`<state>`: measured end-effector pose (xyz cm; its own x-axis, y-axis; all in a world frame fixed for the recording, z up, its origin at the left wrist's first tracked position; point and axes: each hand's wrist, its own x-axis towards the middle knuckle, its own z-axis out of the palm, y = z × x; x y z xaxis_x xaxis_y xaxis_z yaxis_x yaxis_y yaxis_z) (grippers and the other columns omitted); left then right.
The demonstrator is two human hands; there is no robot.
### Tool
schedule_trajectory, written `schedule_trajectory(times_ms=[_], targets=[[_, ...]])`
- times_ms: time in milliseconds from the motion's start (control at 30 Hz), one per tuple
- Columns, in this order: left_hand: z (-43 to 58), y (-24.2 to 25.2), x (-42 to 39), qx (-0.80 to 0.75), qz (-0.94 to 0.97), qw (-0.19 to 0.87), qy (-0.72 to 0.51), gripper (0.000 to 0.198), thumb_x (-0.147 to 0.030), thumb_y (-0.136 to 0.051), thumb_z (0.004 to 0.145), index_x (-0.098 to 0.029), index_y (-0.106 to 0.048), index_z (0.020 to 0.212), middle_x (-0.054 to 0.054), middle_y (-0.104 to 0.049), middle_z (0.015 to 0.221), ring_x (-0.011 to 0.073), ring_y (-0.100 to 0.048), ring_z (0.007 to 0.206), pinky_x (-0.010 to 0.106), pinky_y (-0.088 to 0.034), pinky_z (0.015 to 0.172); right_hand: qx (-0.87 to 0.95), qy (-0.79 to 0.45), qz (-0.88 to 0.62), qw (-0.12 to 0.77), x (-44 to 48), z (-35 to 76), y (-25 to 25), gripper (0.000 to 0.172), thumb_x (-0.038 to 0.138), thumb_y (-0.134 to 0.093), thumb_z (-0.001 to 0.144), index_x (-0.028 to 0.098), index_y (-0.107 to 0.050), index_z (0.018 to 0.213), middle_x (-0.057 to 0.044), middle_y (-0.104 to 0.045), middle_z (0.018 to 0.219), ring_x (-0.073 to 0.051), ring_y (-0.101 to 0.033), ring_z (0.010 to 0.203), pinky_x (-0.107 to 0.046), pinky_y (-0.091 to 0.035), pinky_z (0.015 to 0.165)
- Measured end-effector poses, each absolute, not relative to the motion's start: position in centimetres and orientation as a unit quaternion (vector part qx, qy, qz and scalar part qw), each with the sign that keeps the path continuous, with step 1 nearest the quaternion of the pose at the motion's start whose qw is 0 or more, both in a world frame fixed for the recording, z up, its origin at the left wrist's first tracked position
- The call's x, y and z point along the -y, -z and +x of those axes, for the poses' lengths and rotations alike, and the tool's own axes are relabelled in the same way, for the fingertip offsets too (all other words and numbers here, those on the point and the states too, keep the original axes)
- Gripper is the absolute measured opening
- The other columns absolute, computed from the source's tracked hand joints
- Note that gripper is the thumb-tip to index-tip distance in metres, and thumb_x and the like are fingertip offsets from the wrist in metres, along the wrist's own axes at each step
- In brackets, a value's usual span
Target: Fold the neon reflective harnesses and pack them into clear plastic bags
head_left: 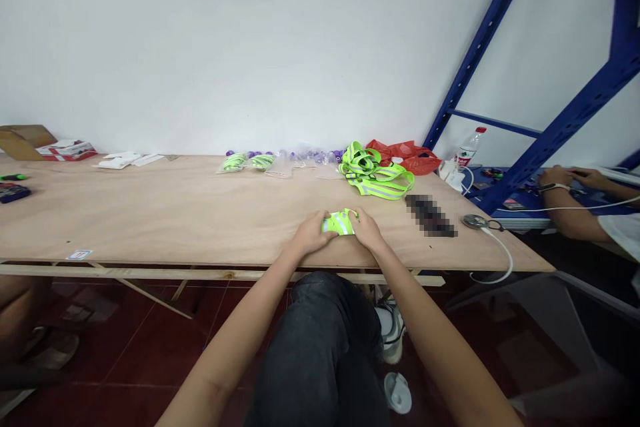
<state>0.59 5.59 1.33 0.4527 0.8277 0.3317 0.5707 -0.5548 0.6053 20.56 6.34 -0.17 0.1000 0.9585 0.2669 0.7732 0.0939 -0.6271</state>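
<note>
Between my two hands, at the front part of the wooden table, is a folded neon-yellow reflective strap (340, 222) with silvery stripes. My left hand (313, 233) grips its left end, and my right hand (366, 228) grips its right end, thumbs on top. Beyond my hands lies a loose tangle of the same neon-yellow reflective straps (380, 185). Farther back on the left, two clear bags (233, 161) hold more coiled neon straps. Several clear plastic bags (280, 165) lie next to them, with small purple items (320, 157) along the wall.
A red plastic bag (407, 157) and a bottle (470, 148) are at the back right. A blurred-out dark object (431, 216) and a round device with a white cable (475, 221) lie at right. Beyond the blue metal frame (530, 150), another person's hands (555, 179) are at work.
</note>
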Motion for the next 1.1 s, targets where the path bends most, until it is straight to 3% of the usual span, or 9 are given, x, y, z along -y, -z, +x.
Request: schedule_trajectory(times_ms=[133, 300, 467, 567, 633, 767, 1100], targets=[[1.1, -1.1, -5.8, -0.413, 0.822, 0.252, -0.301, 0.051, -0.026, -0.069, 0.080, -0.012, -0.050, 0.126, 0.018, -0.061, 0.127, 0.0301, -0.058, 0.115, 0.043, -0.045, 0.100, 0.641, -0.152, -0.658, 0.365, -6.4, 20.3, 0.2, 0.029, 0.027, -0.040, 0.090, 0.017, -0.061, 0.108, -0.012, -0.071, 0.102, -0.024, -0.064, 0.092, -0.031, -0.047, 0.078], [1.5, -1.0, -6.2, -0.400, 0.826, 0.266, -0.294, 0.054, -0.027, -0.067, 0.080, -0.013, -0.048, 0.129, 0.017, -0.062, 0.124, 0.0303, -0.060, 0.111, 0.044, -0.047, 0.096, 0.645, -0.225, -0.584, 0.439, -7.0, 20.7, 0.3, 0.031, 0.023, -0.039, 0.082, 0.019, -0.064, 0.100, -0.007, -0.071, 0.104, -0.021, -0.064, 0.093, -0.030, -0.048, 0.080], [2.0, -0.9, -6.5, -0.377, 0.846, 0.238, -0.293, 0.074, -0.025, -0.063, 0.081, -0.014, -0.033, 0.148, 0.017, -0.046, 0.147, 0.0327, -0.044, 0.133, 0.049, -0.033, 0.113, 0.671, -0.201, -0.570, 0.429, -6.9, 20.7, 0.5, 0.032, 0.035, -0.037, 0.092, 0.020, -0.066, 0.092, -0.006, -0.071, 0.093, -0.021, -0.062, 0.085, -0.032, -0.048, 0.080], [2.2, -0.8, -6.6, -0.370, 0.854, 0.234, -0.282, 0.074, -0.023, -0.060, 0.083, -0.016, -0.032, 0.151, 0.015, -0.045, 0.149, 0.0313, -0.043, 0.134, 0.047, -0.033, 0.113, 0.706, -0.173, -0.540, 0.425, -6.5, 20.4, 0.2, 0.032, 0.040, -0.039, 0.096, 0.021, -0.063, 0.105, -0.007, -0.069, 0.106, -0.021, -0.061, 0.095, -0.033, -0.046, 0.087], [2.3, -0.8, -6.7, -0.365, 0.858, 0.230, -0.279, 0.073, -0.023, -0.059, 0.082, -0.017, -0.034, 0.151, 0.015, -0.045, 0.148, 0.0310, -0.042, 0.134, 0.047, -0.032, 0.113, 0.734, -0.153, -0.518, 0.411, -6.3, 20.4, 0.0, 0.031, 0.041, -0.041, 0.097, 0.021, -0.061, 0.111, -0.008, -0.067, 0.112, -0.021, -0.060, 0.102, -0.034, -0.044, 0.092], [2.3, -0.7, -6.8, -0.365, 0.864, 0.215, -0.272, 0.068, -0.022, -0.059, 0.081, -0.017, -0.041, 0.146, 0.016, -0.044, 0.147, 0.0319, -0.040, 0.135, 0.049, -0.032, 0.113, 0.763, -0.110, -0.518, 0.370, -6.2, 20.5, 0.0, 0.027, 0.042, -0.044, 0.099, 0.020, -0.060, 0.103, -0.008, -0.066, 0.102, -0.022, -0.059, 0.098, -0.034, -0.043, 0.089], [2.3, -0.9, -6.8, -0.367, 0.853, 0.232, -0.291, 0.050, -0.019, -0.063, 0.077, -0.019, -0.050, 0.125, 0.012, -0.057, 0.128, 0.0309, -0.051, 0.121, 0.049, -0.039, 0.106, 0.806, -0.028, -0.486, 0.337, -5.8, 20.6, -0.1, 0.019, 0.034, -0.046, 0.101, 0.019, -0.057, 0.095, -0.007, -0.062, 0.095, -0.021, -0.055, 0.092, -0.032, -0.042, 0.084]])
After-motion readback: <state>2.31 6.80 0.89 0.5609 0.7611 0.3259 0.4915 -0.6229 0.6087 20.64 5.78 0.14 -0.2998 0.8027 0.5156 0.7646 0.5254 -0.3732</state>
